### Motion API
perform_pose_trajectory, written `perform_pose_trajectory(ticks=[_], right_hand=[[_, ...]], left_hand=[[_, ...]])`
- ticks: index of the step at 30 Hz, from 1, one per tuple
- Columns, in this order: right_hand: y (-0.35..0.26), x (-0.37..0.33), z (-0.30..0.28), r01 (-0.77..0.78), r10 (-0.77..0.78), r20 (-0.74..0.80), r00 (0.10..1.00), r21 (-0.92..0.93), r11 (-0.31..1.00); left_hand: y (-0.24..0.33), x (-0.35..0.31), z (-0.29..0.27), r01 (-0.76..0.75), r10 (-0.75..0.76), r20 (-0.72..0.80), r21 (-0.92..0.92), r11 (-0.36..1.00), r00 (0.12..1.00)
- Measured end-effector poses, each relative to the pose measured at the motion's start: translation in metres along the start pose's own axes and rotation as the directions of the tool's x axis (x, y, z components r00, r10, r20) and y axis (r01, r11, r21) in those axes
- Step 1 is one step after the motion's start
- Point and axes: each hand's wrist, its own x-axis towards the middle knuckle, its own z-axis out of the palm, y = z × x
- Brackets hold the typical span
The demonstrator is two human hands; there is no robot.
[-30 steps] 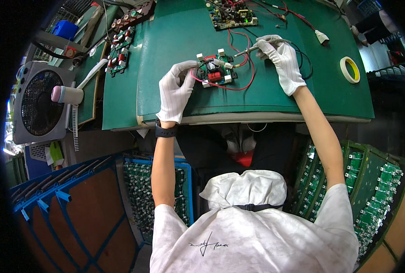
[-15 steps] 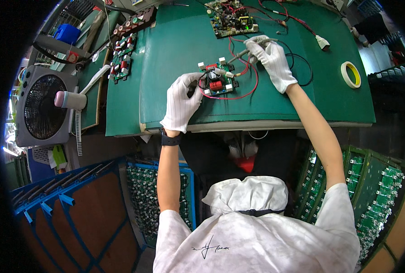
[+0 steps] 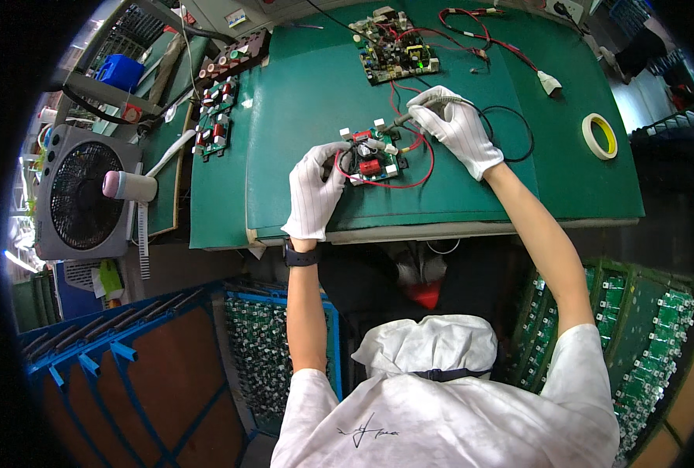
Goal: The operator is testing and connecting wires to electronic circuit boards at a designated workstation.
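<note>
My left hand (image 3: 316, 192), in a white striped glove, pinches the left edge of a small green circuit board (image 3: 378, 171). Red blocks, white connectors and a looped red wire (image 3: 430, 165) are on that board. My right hand (image 3: 458, 131), gloved the same way, grips a grey pen-like test probe (image 3: 403, 119). The probe slants down leftward to the board's upper right part; whether its tip touches cannot be made out. From the probe a black cable (image 3: 528, 125) curls to the right. Wires run between the small board and a larger circuit board (image 3: 394, 54) behind it.
Two similar small boards (image 3: 213, 134) lie at the left beside a dark component block (image 3: 234, 58). A tape roll (image 3: 599, 136) and a white plug (image 3: 549, 83) are at the right. A fan (image 3: 86, 195) stands left; board racks (image 3: 281, 351) flank me below the green table (image 3: 300, 93).
The whole view has shifted slightly, so the table sits lower in it. My right hand with the probe has moved a little left, toward the small board. My left hand keeps its hold.
</note>
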Motion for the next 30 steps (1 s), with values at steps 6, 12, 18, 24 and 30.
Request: perform_pose_trajectory(ticks=[6,12,18,24,30], right_hand=[[-0.005,0.010,0.002,0.053,-0.053,0.007,0.999,-0.043,0.998],[-0.004,0.001,0.006,0.096,-0.097,-0.025,0.995,-0.049,0.994],[-0.009,-0.010,0.003,0.003,-0.003,-0.022,1.000,-0.019,1.000],[-0.004,-0.009,0.003,-0.004,0.002,-0.038,0.999,-0.029,1.000],[-0.005,0.006,0.000,0.094,-0.100,-0.036,0.994,-0.150,0.984]], left_hand=[[0.000,0.009,-0.009,-0.049,0.049,-0.001,0.061,0.997,0.999],[0.002,0.001,-0.003,-0.029,0.028,-0.017,-0.051,0.998,0.999],[0.004,-0.010,-0.005,0.021,-0.021,0.038,-0.011,1.000,0.999],[0.004,-0.010,-0.002,0.045,-0.044,0.028,-0.045,0.998,0.999],[0.003,0.004,-0.005,-0.041,0.041,-0.004,0.029,0.999,0.999]])
